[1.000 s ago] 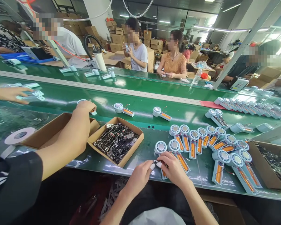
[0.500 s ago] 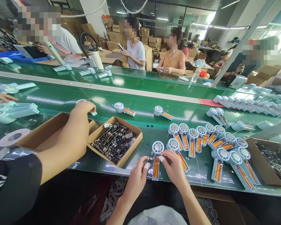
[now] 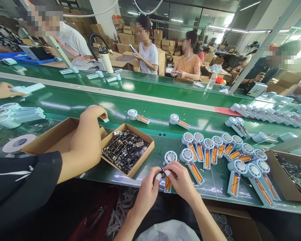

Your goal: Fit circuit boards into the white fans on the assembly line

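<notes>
My left hand (image 3: 148, 185) pinches a small dark circuit board (image 3: 161, 171) between thumb and fingertips. Right against it, my right hand (image 3: 182, 179) is closed at the fingertips on what looks like a small wire connector, mostly hidden by the fingers. White covers wrap both thumbs. Below the hands lies a light blue handheld fan (image 3: 170, 156), its round head pointing away from me and its open handle showing an orange battery (image 3: 168, 184). My hands hide part of that handle. Just right of it is another opened handheld fan (image 3: 187, 155) with a wire trailing.
Several opened fans (image 3: 208, 144) crowd the bench to the right, beside a box of circuit boards (image 3: 271, 170). Another carton of boards (image 3: 140, 167) stands left. A co-worker's arm (image 3: 82, 157) reaches across an open carton (image 3: 47, 134). Fans lie on the green conveyor (image 3: 155, 110).
My right hand has moved left, bringing its fingertips up to the circuit board in my left hand. At far left, a co-worker's hand now holds a light blue fan above the belt.
</notes>
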### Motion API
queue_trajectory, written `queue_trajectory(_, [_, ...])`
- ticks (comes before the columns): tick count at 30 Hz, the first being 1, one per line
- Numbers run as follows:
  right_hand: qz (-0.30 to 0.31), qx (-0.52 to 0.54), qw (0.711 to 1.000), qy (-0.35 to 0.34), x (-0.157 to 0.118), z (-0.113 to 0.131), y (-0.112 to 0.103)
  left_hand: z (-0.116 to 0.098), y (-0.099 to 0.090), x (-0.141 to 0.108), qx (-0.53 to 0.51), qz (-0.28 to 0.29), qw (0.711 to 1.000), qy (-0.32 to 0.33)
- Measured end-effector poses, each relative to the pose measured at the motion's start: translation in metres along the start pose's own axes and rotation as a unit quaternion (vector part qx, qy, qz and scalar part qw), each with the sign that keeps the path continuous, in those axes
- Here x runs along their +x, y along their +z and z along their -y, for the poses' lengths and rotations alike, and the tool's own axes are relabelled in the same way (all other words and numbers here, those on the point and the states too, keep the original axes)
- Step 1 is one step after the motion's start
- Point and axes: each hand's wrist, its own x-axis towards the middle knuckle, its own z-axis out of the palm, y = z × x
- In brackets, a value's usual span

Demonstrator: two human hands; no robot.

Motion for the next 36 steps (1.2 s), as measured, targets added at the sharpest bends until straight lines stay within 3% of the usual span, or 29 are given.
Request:
queue_trajectory(9, [-0.009, -0.019, 1.0, -0.012, -0.001, -0.004, 0.005, -0.013, -0.002, 0.006, -0.009, 0.001, 1.0, -0.008])
queue_trajectory(16, [0.015, -0.026, 1.0, 0.006, -0.006, -0.004, 0.002, -0.011, 0.002, 0.007, -0.08, 0.007, 0.994, -0.07])
queue_trajectory(22, [-0.063, -0.093, 0.993, -0.034, -0.004, -0.009, 0.009, -0.008, 0.007, 0.0, -0.098, -0.027, 0.991, -0.087])
queue_trajectory(26, [-0.075, -0.158, 0.983, -0.05, -0.004, -0.008, 0.012, -0.009, 0.009, -0.002, -0.065, -0.016, 0.996, -0.06])
queue_trajectory(30, [-0.062, -0.235, 0.967, -0.073, -0.005, -0.004, 0.008, -0.005, 0.011, -0.004, 0.017, -0.062, 0.998, 0.015])
queue_trajectory(36, [-0.044, -0.267, 0.959, -0.085, -0.003, -0.001, 0.003, 0.002, 0.011, -0.002, 0.051, -0.067, 0.992, 0.096])
